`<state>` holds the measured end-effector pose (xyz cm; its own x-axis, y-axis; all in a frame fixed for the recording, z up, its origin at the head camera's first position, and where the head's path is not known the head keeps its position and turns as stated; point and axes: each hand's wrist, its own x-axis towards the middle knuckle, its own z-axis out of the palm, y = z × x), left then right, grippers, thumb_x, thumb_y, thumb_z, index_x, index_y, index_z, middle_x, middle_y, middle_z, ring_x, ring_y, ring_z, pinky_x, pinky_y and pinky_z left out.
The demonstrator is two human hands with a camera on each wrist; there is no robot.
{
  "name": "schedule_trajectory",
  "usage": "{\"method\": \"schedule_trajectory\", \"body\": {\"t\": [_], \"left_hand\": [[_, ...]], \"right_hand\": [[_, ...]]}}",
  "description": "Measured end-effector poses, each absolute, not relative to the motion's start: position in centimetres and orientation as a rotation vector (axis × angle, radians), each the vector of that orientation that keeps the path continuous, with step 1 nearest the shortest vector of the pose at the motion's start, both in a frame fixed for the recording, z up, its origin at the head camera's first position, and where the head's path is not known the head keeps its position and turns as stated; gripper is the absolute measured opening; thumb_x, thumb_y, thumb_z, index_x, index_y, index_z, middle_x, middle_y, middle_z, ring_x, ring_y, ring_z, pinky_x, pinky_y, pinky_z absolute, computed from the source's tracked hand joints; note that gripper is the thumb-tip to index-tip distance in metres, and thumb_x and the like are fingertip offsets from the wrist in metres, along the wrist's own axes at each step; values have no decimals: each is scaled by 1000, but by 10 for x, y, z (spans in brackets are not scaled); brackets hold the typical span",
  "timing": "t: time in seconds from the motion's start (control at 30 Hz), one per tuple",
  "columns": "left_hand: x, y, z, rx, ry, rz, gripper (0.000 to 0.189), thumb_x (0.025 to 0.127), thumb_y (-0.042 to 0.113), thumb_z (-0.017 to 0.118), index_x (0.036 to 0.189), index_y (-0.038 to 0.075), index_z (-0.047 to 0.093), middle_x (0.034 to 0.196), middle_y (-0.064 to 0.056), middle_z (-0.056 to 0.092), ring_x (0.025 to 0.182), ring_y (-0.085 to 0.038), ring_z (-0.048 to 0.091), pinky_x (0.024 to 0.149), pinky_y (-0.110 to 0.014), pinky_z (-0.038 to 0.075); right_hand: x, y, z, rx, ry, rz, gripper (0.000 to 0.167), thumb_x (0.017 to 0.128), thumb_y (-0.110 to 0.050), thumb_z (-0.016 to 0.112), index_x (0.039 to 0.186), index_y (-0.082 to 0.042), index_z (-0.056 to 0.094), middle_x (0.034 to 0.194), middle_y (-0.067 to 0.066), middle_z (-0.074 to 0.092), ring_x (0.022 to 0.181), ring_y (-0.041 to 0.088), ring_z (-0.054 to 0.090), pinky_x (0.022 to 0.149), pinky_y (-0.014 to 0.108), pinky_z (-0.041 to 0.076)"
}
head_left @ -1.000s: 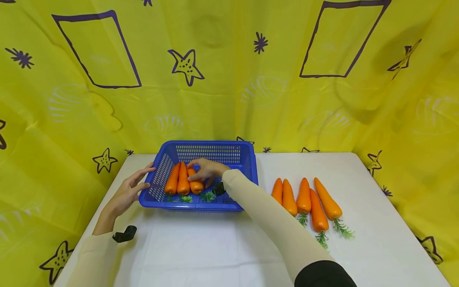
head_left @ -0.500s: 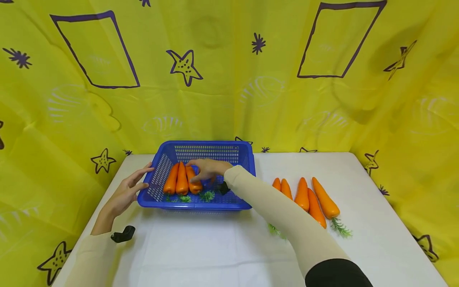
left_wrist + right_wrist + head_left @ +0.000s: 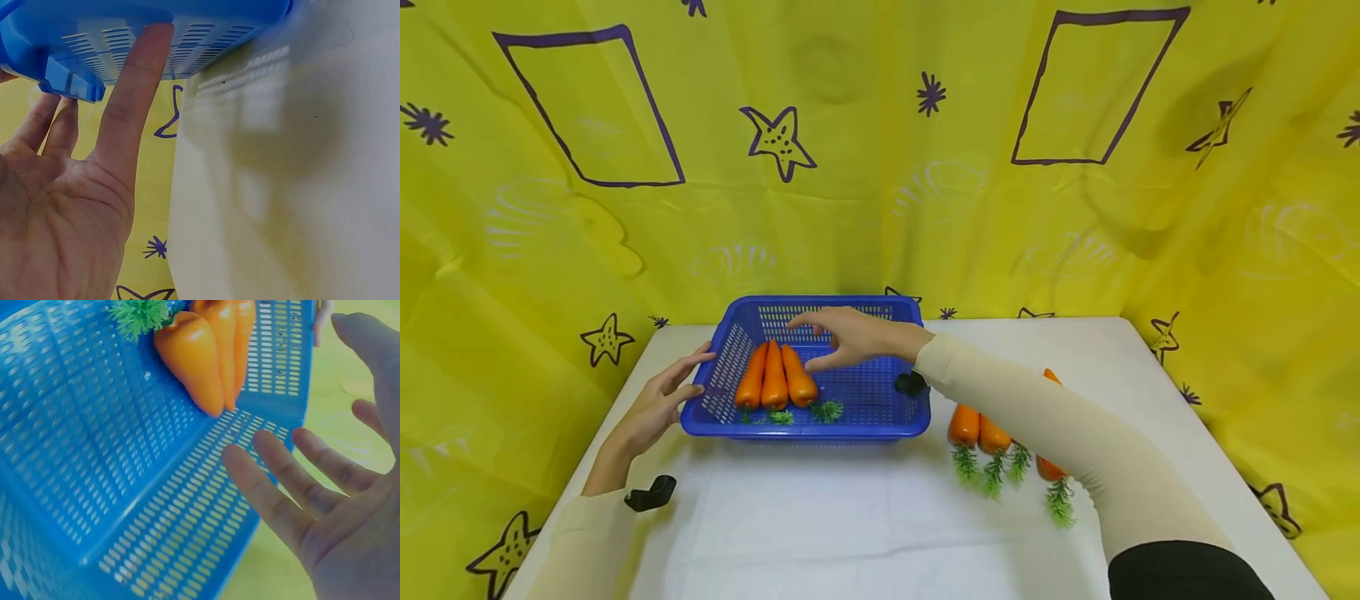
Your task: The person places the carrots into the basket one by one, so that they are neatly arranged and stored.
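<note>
A blue plastic basket [image 3: 805,432] stands at the back of the table, with three orange carrots [image 3: 797,379] side by side in its left part, green tops toward me. My right hand [image 3: 853,336] is over the basket just right of the carrots, fingers and thumb spread and holding nothing. In the right wrist view that hand [image 3: 340,519] is apart from the carrots [image 3: 190,353]. My left hand [image 3: 651,408] touches the basket's left end. The left wrist view shows its straight thumb [image 3: 128,106] against the basket's outer side and other fingers near the rim.
More carrots [image 3: 964,426] lie on the white table [image 3: 790,517] right of the basket, partly hidden beneath my right sleeve [image 3: 1037,417]. A yellow patterned cloth [image 3: 850,208] hangs behind and at both sides.
My right hand has let go of the rightmost carrot in the basket and risen up and to the right, fingers opening. My left hand stays at the basket's end.
</note>
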<state>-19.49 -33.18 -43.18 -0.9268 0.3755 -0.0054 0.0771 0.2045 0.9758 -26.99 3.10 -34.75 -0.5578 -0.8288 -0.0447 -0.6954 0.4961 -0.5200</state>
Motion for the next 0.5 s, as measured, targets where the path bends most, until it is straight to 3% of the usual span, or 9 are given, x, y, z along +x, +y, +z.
{"method": "schedule_trajectory", "body": {"t": [0.17,0.23,0.37,0.5], "left_hand": [[-194,-330,-430,426,2246,1777,53,109,15,49,160,12,35,174,-4,6,148,-39,29,89,-35,60],[-194,-330,-430,423,2248,1773,53,109,15,49,160,13,35,174,-3,6,150,-51,17,89,-36,60],[-194,-329,-431,427,2250,1778,53,109,15,48,160,12,35,174,-1,7,150,-51,15,88,-35,60],[-193,-329,-432,425,2256,1784,53,109,15,48,160,11,35,174,1,8,151,-44,21,88,-35,60]], "right_hand": [[-263,58,-337,-1278,2514,-714,72,96,-38,73,158,-22,40,131,10,57,99,23,66,87,30,56],[-260,70,-336,-1285,2552,-710,72,95,-39,73,157,-20,41,132,10,58,99,20,66,89,32,56],[-253,98,-331,-1284,2606,-734,72,94,-36,75,156,-18,44,134,12,58,101,19,66,89,35,56],[-246,126,-329,-1261,2645,-785,69,94,-33,76,154,-16,47,134,13,59,103,24,67,89,41,58]]}}
